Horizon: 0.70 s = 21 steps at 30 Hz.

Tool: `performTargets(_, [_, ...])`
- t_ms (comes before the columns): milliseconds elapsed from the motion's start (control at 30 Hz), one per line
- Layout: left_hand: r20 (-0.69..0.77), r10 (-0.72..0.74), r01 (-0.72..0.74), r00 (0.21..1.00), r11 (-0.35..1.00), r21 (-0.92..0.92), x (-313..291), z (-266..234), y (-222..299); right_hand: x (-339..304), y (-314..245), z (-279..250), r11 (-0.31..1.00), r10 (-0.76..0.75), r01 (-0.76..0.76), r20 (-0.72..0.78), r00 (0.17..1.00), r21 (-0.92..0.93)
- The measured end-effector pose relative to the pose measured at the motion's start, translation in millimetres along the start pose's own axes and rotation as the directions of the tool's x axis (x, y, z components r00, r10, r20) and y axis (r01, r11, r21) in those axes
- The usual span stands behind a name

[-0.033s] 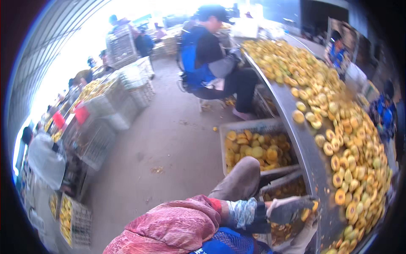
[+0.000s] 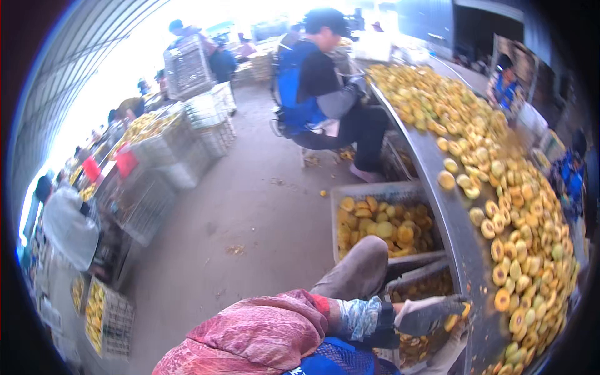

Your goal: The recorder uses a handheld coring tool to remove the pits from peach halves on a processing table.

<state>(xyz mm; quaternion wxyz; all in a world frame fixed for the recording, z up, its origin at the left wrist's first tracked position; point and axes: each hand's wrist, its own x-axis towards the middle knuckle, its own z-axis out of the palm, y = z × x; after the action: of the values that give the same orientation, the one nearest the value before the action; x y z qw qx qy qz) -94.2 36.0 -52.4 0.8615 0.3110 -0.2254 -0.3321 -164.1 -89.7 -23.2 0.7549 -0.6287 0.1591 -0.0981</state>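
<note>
a long grey metal bench (image 2: pixel 470 253) curves down the right side, its raised edge facing the person; a broad heap of yellow fruit halves (image 2: pixel 528 234) covers its middle and far side, many turned cut face up with brown centres, while a bare strip runs along the near edge; the dull floor (image 2: pixel 200 250) opens out on the left, marked with small scraps; a ribbed wall (image 2: pixel 59 81) bends round the upper left, and bright light washes out the back of the room.

beside the bench stands a pale crate (image 2: pixel 381 189) well filled with yellow fruit; just nearer, a second crate (image 2: pixel 412 274) holds darker fruit pieces, partly hidden under the hands; across the floor, stacked crates (image 2: pixel 165 153) carry more yellow fruit, with a red bucket (image 2: pixel 126 161) near them; at lower left a slatted crate (image 2: pixel 120 322) also holds fruit.

a co-worker in a blue vest (image 2: pixel 294 78) sits farther along the bench; the gloved left hand (image 2: pixel 431 314) is at the bench edge above the second crate, its fingers closed on a yellow fruit piece (image 2: pixel 466 309); the right hand (image 2: pixel 450 350) is just below it; i cannot tell whether its fingers grip anything.
</note>
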Motion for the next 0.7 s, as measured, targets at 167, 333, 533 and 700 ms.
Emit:
performTargets(167, [-0.085,0.397,-0.379,0.914,0.909,0.174,0.9,-16.6,-13.5,-25.5,-23.9,46.2,0.988,0.143,-0.137,0.105,0.984,-0.070])
performTargets(333, [-0.111,0.305,-0.236,0.946,0.882,0.407,-11.7,-22.4,20.7,-32.6,-17.5,52.5,0.880,-0.104,0.238,0.322,0.941,-0.411])
performTargets(533, [-0.140,0.297,-0.190,0.945,0.843,0.504,-21.1,-32.5,38.8,-54.9,-70.2,79.8,0.848,0.052,0.119,0.304,0.951,-0.517])
performTargets(700, [-0.144,0.285,-0.169,0.948,0.831,0.530,-23.7,-35.6,44.4,-28.7,-28.6,56.9,0.607,-0.003,0.272,0.340,0.940,-0.747])
